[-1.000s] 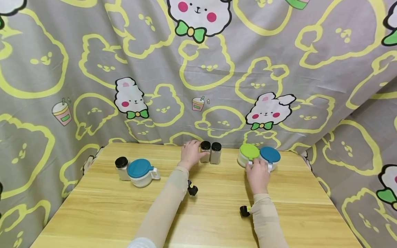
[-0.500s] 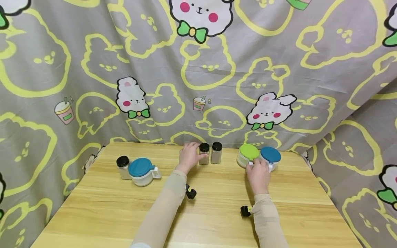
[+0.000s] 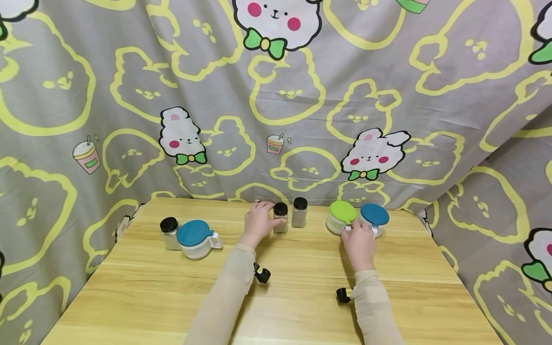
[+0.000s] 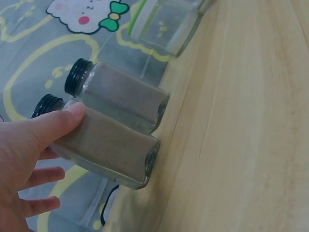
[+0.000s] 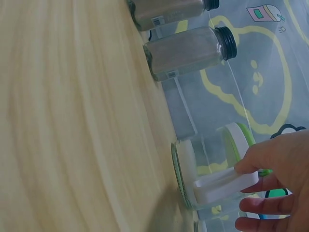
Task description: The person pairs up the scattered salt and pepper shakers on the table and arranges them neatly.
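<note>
My left hand (image 3: 258, 223) pinches a black-capped glass spice jar (image 4: 106, 145) of grey-brown powder between thumb and fingers. The jar stands upright on the table, and the left wrist view shows the lower fingers spread off the glass. Just right of it and a bit farther back stands a matching spice jar (image 3: 299, 215), apart from it. My right hand (image 3: 361, 244) holds the white handle (image 5: 224, 186) of a clear seasoning jar with a green lid (image 3: 342, 212). Close on that jar's right is a seasoning jar with a blue lid (image 3: 374, 214), partly hidden by my fingers.
At the table's left, another blue-lidded seasoning jar (image 3: 194, 237) stands in front of a black-capped jar (image 3: 170, 235). A patterned grey curtain (image 3: 302, 120) hangs right behind the table's back edge. Black wrist cameras (image 3: 262, 274) stick out from both forearms.
My left hand has drawn its spice jar left and nearer, widening the gap to the matching jar. The green-lidded jar has shifted slightly left in my right hand.
</note>
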Available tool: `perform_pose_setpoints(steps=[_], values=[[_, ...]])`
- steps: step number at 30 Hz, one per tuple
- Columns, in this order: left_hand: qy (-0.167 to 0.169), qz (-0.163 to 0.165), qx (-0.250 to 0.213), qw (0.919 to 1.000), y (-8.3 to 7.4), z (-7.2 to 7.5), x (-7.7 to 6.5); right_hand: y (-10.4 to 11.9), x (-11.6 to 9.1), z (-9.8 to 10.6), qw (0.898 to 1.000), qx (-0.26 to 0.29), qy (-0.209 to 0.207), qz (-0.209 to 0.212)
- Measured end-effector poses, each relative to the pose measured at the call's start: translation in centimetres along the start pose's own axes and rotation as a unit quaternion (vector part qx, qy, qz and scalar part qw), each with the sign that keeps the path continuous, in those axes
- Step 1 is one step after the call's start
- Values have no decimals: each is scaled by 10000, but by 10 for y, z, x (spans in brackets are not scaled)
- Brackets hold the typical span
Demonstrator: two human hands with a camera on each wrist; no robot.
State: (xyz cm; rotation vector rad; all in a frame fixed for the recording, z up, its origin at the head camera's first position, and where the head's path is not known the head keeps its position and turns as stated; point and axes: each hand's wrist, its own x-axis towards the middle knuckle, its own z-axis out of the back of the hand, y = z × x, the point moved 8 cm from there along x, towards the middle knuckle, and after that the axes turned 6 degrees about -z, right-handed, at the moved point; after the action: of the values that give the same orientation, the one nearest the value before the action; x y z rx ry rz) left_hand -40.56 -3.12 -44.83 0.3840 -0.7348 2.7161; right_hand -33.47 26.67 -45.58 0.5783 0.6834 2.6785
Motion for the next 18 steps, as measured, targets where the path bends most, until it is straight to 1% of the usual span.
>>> perform_pose_setpoints(steps=[3,11,18], values=[[-36,-36,-64,10000,-1,1,-3,-1,-1,0,10000,-62,65,29],[21,1,-24,10000,0,3,-10,-1,-4,0,9994,-250,170,193],[55,40,-70,10000,0,6,-16,0,-8,5,9989,-290,68,366]])
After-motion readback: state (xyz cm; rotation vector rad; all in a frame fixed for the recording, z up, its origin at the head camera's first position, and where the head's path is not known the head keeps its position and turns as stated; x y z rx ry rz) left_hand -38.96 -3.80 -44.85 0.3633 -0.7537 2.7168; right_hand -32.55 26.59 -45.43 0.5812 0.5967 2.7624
